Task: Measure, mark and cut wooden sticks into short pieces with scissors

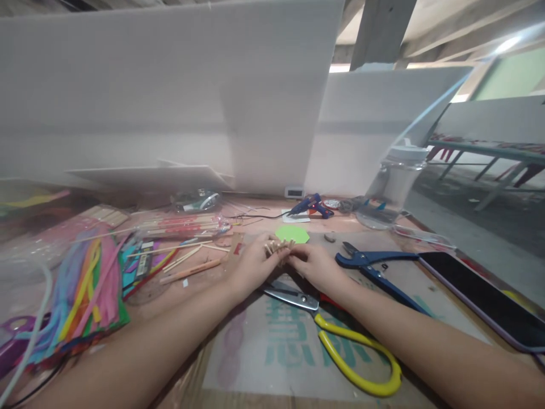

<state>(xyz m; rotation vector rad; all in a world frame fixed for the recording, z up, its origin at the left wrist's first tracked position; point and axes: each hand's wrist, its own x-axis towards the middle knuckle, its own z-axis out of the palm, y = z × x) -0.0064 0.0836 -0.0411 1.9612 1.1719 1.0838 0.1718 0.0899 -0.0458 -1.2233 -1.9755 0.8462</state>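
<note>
Near the middle of the head view, my left hand (256,262) is closed round a small bundle of short wooden sticks (279,246). The fingers of my right hand (315,265) pinch the bundle from its right side. Both hands meet there, just in front of a bright green paper piece (292,233) on the table. Below the hands lie scissors with yellow handles (357,352), their blades pointing to the upper left. Blue-handled cutters (374,264) rest to the right of my right hand.
Colourful pipe cleaners (91,284), bagged sticks (179,225) and a wooden-handled tool (190,271) lie left. A blue glue gun (312,205) sits behind the hands. A clear plastic jar (392,184) and a phone (481,298) are right. White boards (170,96) stand behind.
</note>
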